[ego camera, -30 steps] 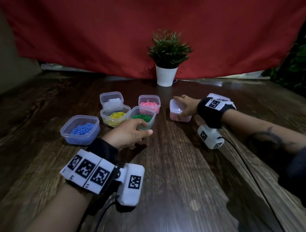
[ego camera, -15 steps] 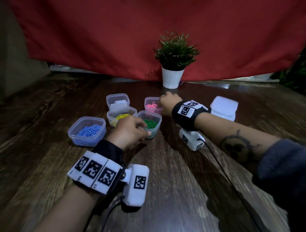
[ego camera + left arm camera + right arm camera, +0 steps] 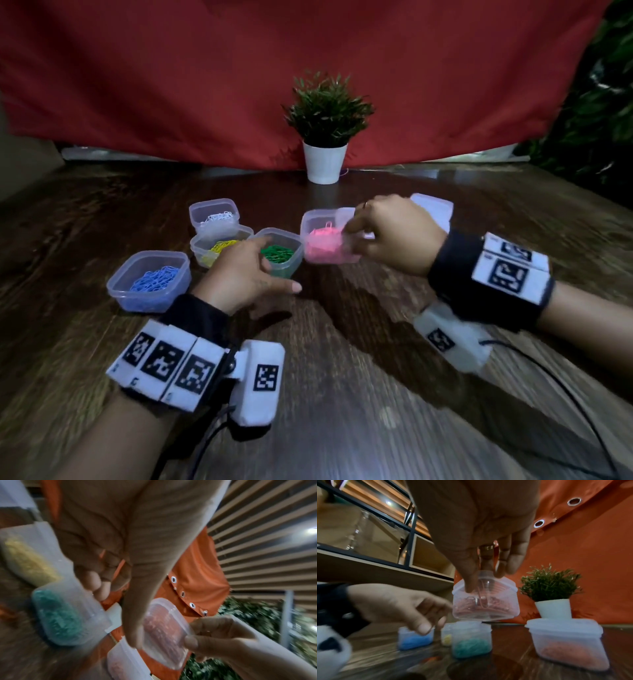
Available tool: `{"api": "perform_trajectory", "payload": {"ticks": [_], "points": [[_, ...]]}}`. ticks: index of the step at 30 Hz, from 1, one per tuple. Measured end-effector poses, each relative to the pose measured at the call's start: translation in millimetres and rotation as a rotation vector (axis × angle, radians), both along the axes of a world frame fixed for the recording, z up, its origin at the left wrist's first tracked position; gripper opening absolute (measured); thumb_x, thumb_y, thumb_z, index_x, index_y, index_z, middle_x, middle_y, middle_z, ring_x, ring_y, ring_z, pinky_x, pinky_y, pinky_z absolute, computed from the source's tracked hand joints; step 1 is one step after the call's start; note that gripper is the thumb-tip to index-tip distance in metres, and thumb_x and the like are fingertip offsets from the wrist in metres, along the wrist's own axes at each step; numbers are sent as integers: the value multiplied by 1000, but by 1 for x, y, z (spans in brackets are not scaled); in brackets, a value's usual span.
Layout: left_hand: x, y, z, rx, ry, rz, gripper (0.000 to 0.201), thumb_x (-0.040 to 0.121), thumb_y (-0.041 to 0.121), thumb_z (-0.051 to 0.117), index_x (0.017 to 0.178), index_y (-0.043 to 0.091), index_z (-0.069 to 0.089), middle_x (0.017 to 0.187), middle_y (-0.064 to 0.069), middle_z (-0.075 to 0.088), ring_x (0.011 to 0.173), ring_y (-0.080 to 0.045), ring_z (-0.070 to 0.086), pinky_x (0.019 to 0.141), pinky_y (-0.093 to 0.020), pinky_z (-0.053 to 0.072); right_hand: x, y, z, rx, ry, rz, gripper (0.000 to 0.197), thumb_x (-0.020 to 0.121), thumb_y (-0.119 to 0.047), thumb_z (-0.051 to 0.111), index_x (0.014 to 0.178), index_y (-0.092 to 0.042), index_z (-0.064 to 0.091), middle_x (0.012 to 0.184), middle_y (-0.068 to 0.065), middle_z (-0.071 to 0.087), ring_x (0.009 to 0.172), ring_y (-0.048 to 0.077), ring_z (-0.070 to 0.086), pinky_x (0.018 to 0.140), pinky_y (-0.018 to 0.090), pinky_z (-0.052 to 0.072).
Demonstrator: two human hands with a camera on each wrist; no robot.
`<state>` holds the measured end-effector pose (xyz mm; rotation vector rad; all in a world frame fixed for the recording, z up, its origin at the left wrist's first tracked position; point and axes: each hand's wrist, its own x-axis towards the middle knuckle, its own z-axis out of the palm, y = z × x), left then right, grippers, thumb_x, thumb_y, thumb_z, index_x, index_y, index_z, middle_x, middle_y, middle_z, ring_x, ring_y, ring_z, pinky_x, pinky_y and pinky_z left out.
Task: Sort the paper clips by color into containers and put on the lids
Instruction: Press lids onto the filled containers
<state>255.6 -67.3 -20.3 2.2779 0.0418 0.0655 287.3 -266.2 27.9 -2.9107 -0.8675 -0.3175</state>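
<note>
Pink-clip container [image 3: 327, 245] lifted in right hand [image 3: 394, 236]

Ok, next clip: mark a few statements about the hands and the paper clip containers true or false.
1. The right hand holds the clear plastic container of pink clips above the wooden table. True.
2. The left hand grips the clear container of green clips. False: it holds nothing.
3. The clear container of blue clips has its lid on. False: it is open.
4. A green plant in a white pot stands before the red cloth. True.
</note>
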Motion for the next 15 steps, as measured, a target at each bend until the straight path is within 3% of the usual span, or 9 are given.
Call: {"api": "perform_trajectory", "payload": {"ticks": [3,5,7,11,13,15], "points": [[-9,-14,6,143,-121,-131,121,50,36,88,148,24,19,123,-2,42,114,-16,44,97,-25,34,-31,-5,-8,-27,45,61,19,82,-20,55,92,-22,71,95,-1,64,96,22,56,73,39,49],[-12,-25,5,189,-115,-204,124,49,41,87,149,25,14,139,-1,34,131,-14,30,103,-23,25,-44,-6,-10,-25,61,88,17,84,-23,55,92,-22,71,95,-2,64,95,21,55,73,40,49],[-11,-30,1,157,-78,-225,121,50,38,89,148,22,20,144,-1,33,132,-11,30,102,-20,25,-51,-7,-12,-25,64,104,16,85,-28,57,92,-23,71,94,-3,64,94,19,56,74,38,48],[-11,-32,-5,196,75,-262,123,36,43,90,142,16,34,129,6,40,124,-10,39,94,-18,31,-58,-10,-21,-104,166,165,24,86,-33,59,106,-27,69,112,-8,60,103,13,54,77,31,46],[-13,-35,-6,246,128,-288,114,39,40,92,138,17,39,126,4,41,121,-11,41,92,-18,33,-53,-17,-19,23,268,215,31,82,-35,65,110,-24,68,116,-9,60,98,5,54,78,26,44],[-13,-37,-6,265,122,-284,97,47,38,90,131,20,46,117,5,41,110,-10,43,85,-19,35,-36,-27,-12,272,321,218,22,77,-30,72,95,-18,74,105,-4,66,89,0,54,77,17,42]]}}
